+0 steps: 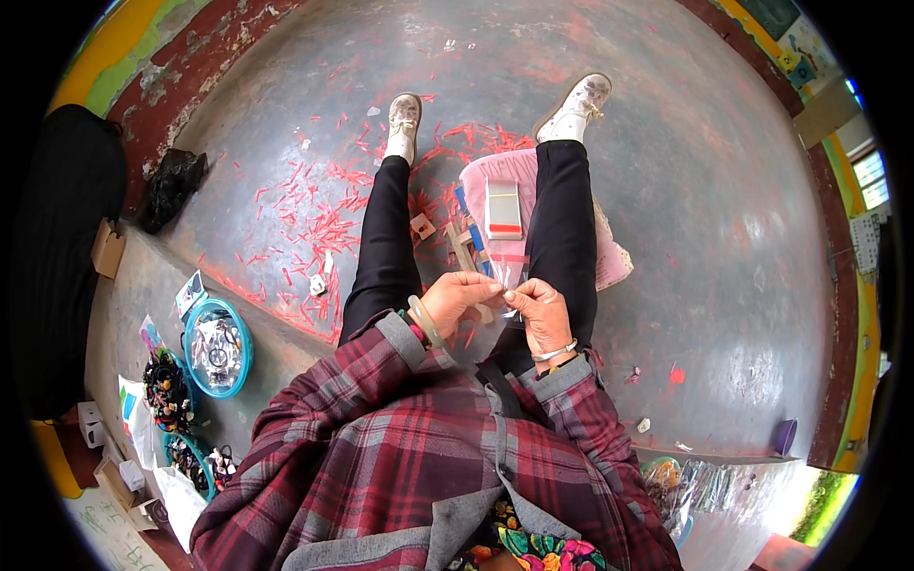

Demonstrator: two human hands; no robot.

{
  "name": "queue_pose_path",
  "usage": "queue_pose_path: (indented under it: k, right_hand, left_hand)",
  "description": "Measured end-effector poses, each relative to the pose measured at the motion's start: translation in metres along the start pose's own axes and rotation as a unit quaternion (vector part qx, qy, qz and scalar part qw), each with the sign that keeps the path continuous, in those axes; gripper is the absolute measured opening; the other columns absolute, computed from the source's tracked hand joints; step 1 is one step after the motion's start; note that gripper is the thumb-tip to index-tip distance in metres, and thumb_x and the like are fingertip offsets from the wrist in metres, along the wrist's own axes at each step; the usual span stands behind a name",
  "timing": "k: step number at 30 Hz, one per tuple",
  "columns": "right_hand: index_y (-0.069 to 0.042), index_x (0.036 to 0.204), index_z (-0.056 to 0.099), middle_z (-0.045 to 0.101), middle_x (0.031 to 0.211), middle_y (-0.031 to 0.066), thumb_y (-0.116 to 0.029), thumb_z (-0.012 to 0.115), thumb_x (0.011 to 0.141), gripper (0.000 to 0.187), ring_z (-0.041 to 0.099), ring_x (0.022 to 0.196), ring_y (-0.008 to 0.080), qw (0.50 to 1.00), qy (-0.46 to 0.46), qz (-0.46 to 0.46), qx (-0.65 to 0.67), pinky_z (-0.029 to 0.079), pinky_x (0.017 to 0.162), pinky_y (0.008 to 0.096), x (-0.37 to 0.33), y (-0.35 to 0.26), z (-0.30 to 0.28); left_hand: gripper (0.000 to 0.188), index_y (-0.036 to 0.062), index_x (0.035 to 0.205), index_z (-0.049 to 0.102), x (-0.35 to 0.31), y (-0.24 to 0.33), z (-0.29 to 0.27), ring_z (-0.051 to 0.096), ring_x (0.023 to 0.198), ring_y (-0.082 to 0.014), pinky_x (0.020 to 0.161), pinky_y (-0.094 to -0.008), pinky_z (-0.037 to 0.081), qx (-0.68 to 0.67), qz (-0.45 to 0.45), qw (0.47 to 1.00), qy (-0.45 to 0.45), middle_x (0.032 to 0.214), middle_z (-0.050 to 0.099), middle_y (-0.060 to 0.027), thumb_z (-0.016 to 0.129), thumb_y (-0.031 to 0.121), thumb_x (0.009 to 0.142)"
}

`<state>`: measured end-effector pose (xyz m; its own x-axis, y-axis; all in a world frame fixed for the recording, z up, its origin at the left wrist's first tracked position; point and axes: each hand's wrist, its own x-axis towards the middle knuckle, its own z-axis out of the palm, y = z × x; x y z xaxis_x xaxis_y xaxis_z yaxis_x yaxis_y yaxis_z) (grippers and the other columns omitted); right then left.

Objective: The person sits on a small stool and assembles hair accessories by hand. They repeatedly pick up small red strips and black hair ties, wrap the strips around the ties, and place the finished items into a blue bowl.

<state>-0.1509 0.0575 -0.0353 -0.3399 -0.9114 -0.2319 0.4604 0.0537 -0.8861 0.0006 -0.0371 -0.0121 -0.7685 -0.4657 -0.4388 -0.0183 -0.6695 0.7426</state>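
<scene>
My left hand (455, 303), with a pale bangle at the wrist, is closed in a pinch over my lap. Close against it, my right hand (541, 312), wearing a silver bracelet, pinches too. Between and just beyond the fingertips shows a small piece of clear plastic (509, 274), which looks like a little bag; what it contains is too small to tell. Past the hands, a white-framed box (503, 209) with a grey face and a red end lies on a pink board (482, 175). Left of it are a blue strip (473, 228) and a wooden piece (461, 249).
Red paper strips (328, 214) litter the floor around my outstretched legs. On the left stand a blue basin (249, 347) of plastic-wrapped items and baskets of dark hair ties (168, 390). A black bag (174, 186) lies by the wall; a purple cup (785, 436) stands right.
</scene>
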Motion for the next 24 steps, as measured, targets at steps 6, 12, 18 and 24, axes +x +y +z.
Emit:
queue_pose_path:
  k: [6, 12, 18, 24]
  right_hand:
    - [-0.002, 0.08, 0.06, 0.061, 0.074, 0.0021, -0.001, 0.068, 0.076, 0.009, 0.056, 0.067, 0.0078, 0.999, -0.021, 0.022, 0.037, 0.043, 0.064, 0.0186, -0.001, 0.001, 0.0]
    - [-0.002, 0.086, 0.061, 0.062, 0.079, 0.0008, -0.003, 0.068, 0.078, 0.011, 0.056, 0.072, 0.0067, 0.998, -0.038, 0.047, 0.028, 0.043, 0.067, 0.0182, -0.002, 0.003, 0.0]
    - [-0.001, 0.089, 0.063, 0.062, 0.079, 0.0007, -0.006, 0.069, 0.078, 0.014, 0.056, 0.071, 0.0064, 0.997, -0.049, 0.056, 0.005, 0.043, 0.066, 0.0184, -0.002, 0.005, -0.001]
    - [0.001, 0.088, 0.066, 0.064, 0.075, 0.0015, -0.012, 0.07, 0.078, 0.016, 0.055, 0.069, 0.0066, 0.998, -0.03, 0.055, -0.029, 0.042, 0.065, 0.0187, -0.003, 0.007, 0.001]
  left_hand:
    - [0.013, 0.0034, 0.09, 0.065, 0.002, -0.006, 0.0, 0.057, 0.067, -0.0081, 0.053, -0.0192, 0.041, -0.009, 0.027, 0.999, 0.027, 0.08, 0.065, -0.0037, 0.06, 0.015, 0.086]
    - [0.009, 0.0024, 0.084, 0.065, 0.008, -0.01, -0.004, 0.054, 0.058, -0.0066, 0.049, -0.0188, 0.04, 0.031, 0.093, 0.988, 0.115, 0.074, 0.065, -0.0043, 0.064, 0.011, 0.083]
    - [0.006, 0.0029, 0.08, 0.063, 0.009, -0.01, -0.004, 0.05, 0.052, -0.0046, 0.046, -0.0176, 0.038, 0.042, 0.111, 0.985, 0.128, 0.069, 0.062, -0.0017, 0.066, 0.008, 0.08]
    - [0.011, 0.0042, 0.072, 0.059, 0.01, -0.014, -0.002, 0.047, 0.05, -0.0035, 0.044, -0.0183, 0.036, 0.066, 0.135, 0.979, 0.137, 0.063, 0.056, 0.0017, 0.067, 0.007, 0.079]
